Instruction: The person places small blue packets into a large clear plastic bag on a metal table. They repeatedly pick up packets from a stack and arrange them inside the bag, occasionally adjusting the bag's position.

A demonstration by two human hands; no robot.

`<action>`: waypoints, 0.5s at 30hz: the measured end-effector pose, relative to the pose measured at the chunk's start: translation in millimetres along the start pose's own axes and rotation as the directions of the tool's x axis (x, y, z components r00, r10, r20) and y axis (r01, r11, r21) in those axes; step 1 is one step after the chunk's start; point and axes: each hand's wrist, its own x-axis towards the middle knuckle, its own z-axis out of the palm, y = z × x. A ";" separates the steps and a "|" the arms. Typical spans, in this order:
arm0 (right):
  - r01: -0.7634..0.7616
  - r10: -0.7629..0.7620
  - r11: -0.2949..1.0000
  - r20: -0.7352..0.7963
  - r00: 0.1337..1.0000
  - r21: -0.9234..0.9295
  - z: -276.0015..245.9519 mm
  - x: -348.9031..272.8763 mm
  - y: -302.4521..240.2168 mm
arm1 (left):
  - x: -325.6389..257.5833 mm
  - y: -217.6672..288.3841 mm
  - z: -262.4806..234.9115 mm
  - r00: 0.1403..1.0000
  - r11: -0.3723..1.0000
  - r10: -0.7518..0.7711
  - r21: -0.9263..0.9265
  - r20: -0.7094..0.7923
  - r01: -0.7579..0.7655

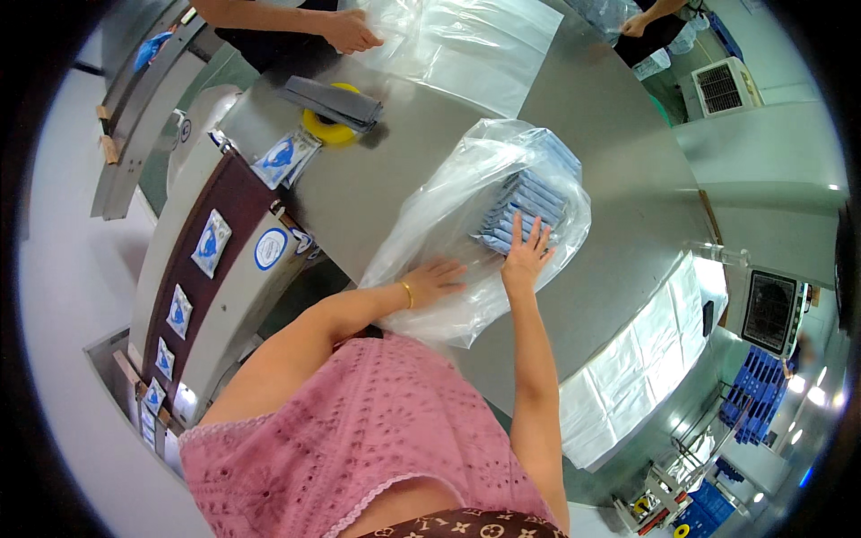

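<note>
A large clear plastic bag (417,224) lies spread on the metal table in front of me. Inside it, toward its far right part, sits a row of thin blue-and-white packets (529,202) standing side by side. My right hand (527,258) rests its spread fingers at the near edge of that row. Lower on the bag, my left hand (437,280) lies flat with its fingers stretched out. Film seems to cover part of the left hand; I cannot tell whether it is inside the bag or beneath a fold.
Single packets (212,242) ride a dark red conveyor belt (193,278) at left. A few packets (289,157) lie at its end, near a yellow ring (332,132) under folded grey material (334,100). Flat bags (637,359) cover the table's right side. Co-workers' hands (350,32) handle plastic opposite.
</note>
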 end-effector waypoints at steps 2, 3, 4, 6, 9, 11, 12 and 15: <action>0.009 -0.008 0.997 -0.019 1.000 0.074 1.7 1.0 -3.2 | -0.8 -0.5 1.4 1.000 1.000 -0.003 0.010 0.022 0.003; 0.021 -0.015 0.992 -0.044 0.999 0.128 -0.7 0.4 -4.1 | -0.9 0.5 1.3 1.000 1.000 0.001 0.013 0.023 -0.001; 0.034 -0.022 0.983 -0.068 0.997 0.182 -2.3 0.1 -5.4 | -1.3 1.6 1.3 1.000 1.000 0.004 0.015 0.024 -0.004; 0.089 -0.048 0.952 -0.146 0.988 0.292 9.9 4.7 -9.1 | -0.1 3.2 -3.8 0.997 1.000 0.007 -0.006 0.074 -0.006; 0.125 -0.076 0.953 -0.180 0.981 0.276 18.9 9.3 -9.6 | 0.8 5.1 -15.8 0.984 1.000 0.006 -0.021 0.175 -0.002; 0.088 -0.065 0.978 -0.127 0.990 0.188 17.8 6.8 -14.4 | -2.2 7.0 -19.3 0.983 0.999 -0.001 0.039 0.186 -0.006; 0.051 -0.041 0.991 -0.082 0.996 0.123 13.5 7.5 -16.9 | -0.7 6.9 -25.5 0.977 1.000 -0.011 0.023 0.212 0.007; -0.009 0.009 1.000 -0.012 1.000 0.024 0.6 7.9 -20.9 | 4.6 5.2 -24.9 0.974 0.988 -0.070 -0.117 0.215 0.097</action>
